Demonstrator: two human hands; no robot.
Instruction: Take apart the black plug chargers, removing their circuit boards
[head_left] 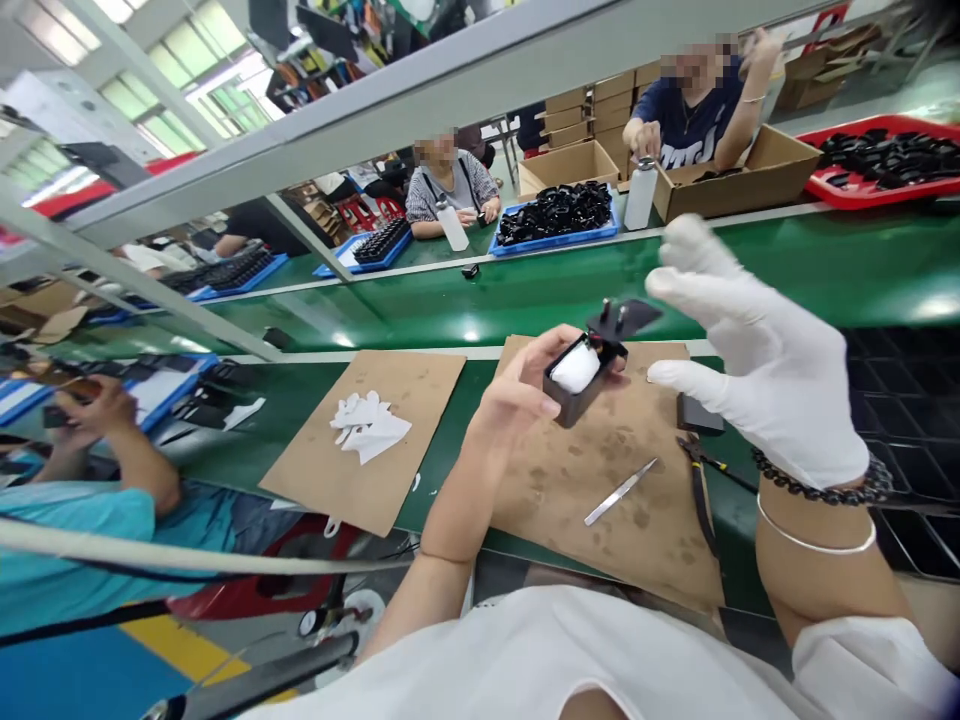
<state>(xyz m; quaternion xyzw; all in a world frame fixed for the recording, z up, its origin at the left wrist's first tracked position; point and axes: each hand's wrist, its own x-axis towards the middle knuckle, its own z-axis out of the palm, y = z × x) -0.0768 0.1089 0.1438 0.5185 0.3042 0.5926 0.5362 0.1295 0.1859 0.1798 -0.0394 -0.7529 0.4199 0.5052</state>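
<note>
The left grip (517, 387) pinches an open, rectangular black plastic box (576, 406); right of it, the white-gloved right grip (787, 370) hangs (spread wide).

One handheld case (574, 404), two cardboard mats (424, 400), two white bottles (452, 228)

The bare left hand (529, 378) is curled in a grip, its forearm (454, 515) slanting below; to its right, the white-gloved right hand (780, 350) is raised, thumb (688, 383) and fingers (694, 295) parted.
</note>
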